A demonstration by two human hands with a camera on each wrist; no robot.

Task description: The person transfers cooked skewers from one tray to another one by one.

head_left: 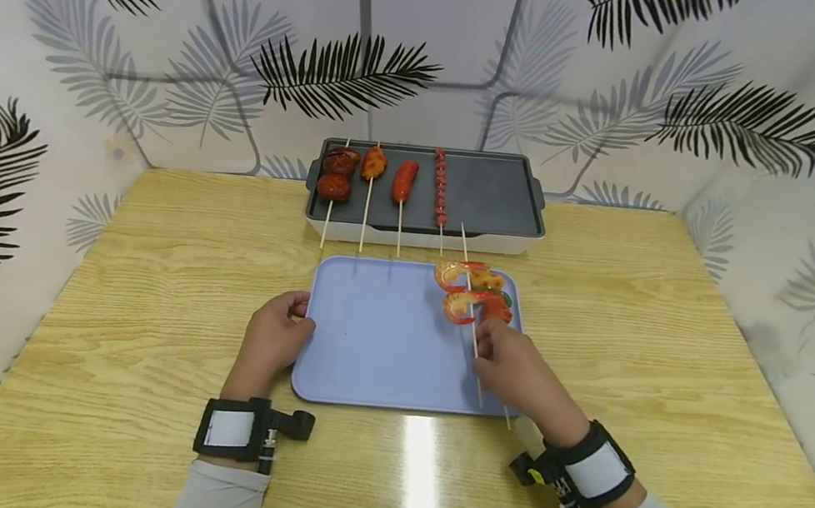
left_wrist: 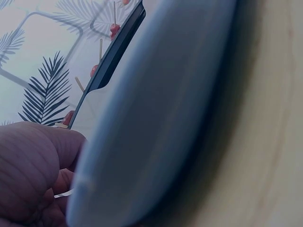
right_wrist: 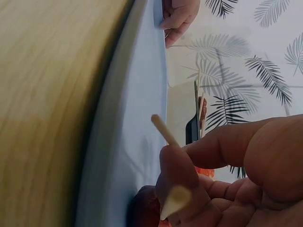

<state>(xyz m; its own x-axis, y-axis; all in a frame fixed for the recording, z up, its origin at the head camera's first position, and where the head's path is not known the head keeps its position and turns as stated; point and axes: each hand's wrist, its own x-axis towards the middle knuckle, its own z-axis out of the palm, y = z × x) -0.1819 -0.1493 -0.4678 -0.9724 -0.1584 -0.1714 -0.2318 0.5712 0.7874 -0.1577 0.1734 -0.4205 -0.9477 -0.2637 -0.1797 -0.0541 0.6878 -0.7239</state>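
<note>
A light blue tray (head_left: 383, 335) lies on the table. My left hand (head_left: 277, 336) holds its left rim, thumb over the edge; the tray's near side blurs large in the left wrist view. With thumb and fingers, my right hand (head_left: 515, 371) pinches the stick of a shrimp skewer (head_left: 458, 306) above the tray's right side. Two curled shrimps are on that stick, whose tip reaches toward the grill. Beneath it, partly hidden by shrimps and hand, is a mixed skewer (head_left: 487, 280) with orange, green and red pieces. Two stick ends show in the right wrist view, one blurred.
Behind the tray stands a dark grill pan (head_left: 493, 192) on a white base. Across it lie a skewer of two brown-red pieces (head_left: 334, 187), an orange-brown piece (head_left: 374, 163), a sausage (head_left: 404, 180) and a thin red skewer (head_left: 440, 186). Leaf-patterned cloth (head_left: 424, 105) hangs behind.
</note>
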